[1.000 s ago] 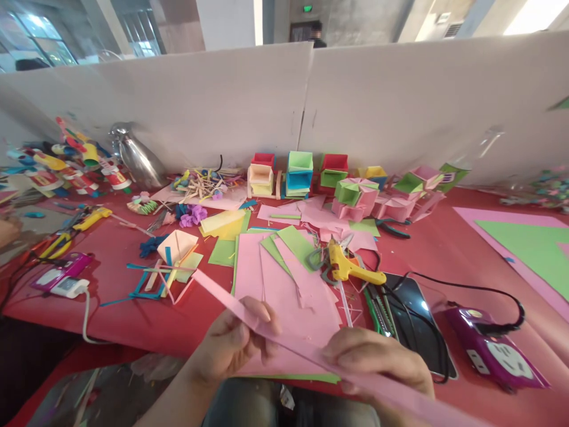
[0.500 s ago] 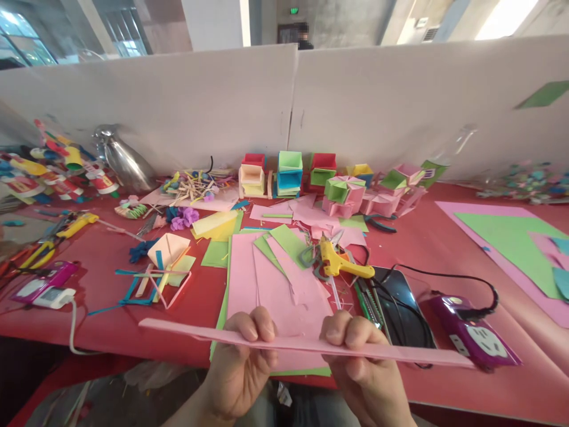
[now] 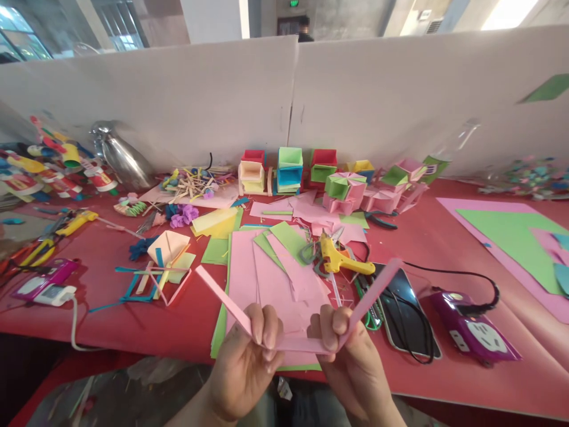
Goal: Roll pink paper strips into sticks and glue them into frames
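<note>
A narrow pink paper strip [image 3: 302, 345] runs between my two hands, just over the table's front edge. My left hand [image 3: 246, 362] pinches it left of the middle, and my right hand [image 3: 349, 356] pinches it on the other side. Both ends of the strip angle up and outward from the fingers, while the stretch between the hands lies level. Beneath and beyond the hands is a stack of pink paper [image 3: 242, 255] with green sheets in it. A yellow glue gun [image 3: 340, 256] rests at the stack's right, near scissors [image 3: 308, 254].
Right of the stack lie a phone [image 3: 406, 314] with a cable over it and a purple power strip [image 3: 475, 326]. A frame of folded paper strips [image 3: 171, 290] sits on the left. Folded paper boxes [image 3: 290, 175] and a metal jug [image 3: 120, 157] stand along the white partition [image 3: 178, 101].
The strip was nearly straight; now it is bent at both hands, its two ends raised. Both hands have rotated a little and keep their pinch.
</note>
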Tool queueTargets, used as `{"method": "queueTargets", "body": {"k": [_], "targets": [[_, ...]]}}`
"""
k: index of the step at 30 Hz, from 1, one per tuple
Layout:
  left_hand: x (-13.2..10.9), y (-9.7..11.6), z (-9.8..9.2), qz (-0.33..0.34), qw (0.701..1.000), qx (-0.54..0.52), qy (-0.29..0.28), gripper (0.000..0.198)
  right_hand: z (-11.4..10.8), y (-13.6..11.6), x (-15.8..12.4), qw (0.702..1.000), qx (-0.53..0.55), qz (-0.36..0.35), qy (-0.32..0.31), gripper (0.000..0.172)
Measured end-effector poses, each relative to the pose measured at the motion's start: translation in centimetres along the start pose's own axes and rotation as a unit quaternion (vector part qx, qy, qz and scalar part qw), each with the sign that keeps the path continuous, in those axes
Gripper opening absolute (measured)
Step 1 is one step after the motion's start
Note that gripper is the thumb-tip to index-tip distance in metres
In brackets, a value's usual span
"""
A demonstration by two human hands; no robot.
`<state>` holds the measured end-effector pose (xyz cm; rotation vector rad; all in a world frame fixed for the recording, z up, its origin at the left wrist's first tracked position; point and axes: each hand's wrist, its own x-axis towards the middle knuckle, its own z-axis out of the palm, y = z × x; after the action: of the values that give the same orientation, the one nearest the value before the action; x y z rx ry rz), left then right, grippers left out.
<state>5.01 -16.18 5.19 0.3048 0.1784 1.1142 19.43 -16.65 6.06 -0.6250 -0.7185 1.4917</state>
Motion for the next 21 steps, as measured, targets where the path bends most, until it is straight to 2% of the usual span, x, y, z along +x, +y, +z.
{"method": "queueTargets", "body": {"k": [4,7,9,11,13,14,18,21], "targets": [[0.1,1.0,-1.3,-0.034,0.997,0.073,0.002,0.033,-1.2,0.1,0.1,0.996,-0.057,0.070,-0.023,0.025],[0.5,2.1,-2.6,-0.055,0.977,0.203,0.024,0.037,-2.5,0.2,0.7,0.986,-0.141,0.089,-0.028,0.032],[0.7,2.9,-3.4,-0.078,0.938,0.335,0.040,0.032,-3.3,0.2,1.2,0.966,-0.228,0.114,-0.049,0.034],[0.8,3.6,-4.1,-0.116,0.878,0.462,0.043,0.029,-4.0,0.3,1.7,0.939,-0.300,0.144,-0.086,0.031],[0.6,4.2,-4.7,-0.149,0.826,0.543,0.035,0.029,-4.5,0.3,2.0,0.916,-0.343,0.167,-0.126,0.028],[0.5,4.5,-4.9,-0.161,0.808,0.565,0.030,0.029,-4.7,0.3,2.1,0.907,-0.356,0.174,-0.140,0.026],[0.3,5.1,-5.2,-0.192,0.774,0.603,-0.011,0.028,-5.4,0.5,2.4,0.880,-0.394,0.215,-0.153,0.022],[0.5,5.2,-5.0,-0.150,0.747,0.646,-0.054,0.025,-6.0,0.8,2.6,0.870,-0.416,0.207,-0.166,0.016]]}}
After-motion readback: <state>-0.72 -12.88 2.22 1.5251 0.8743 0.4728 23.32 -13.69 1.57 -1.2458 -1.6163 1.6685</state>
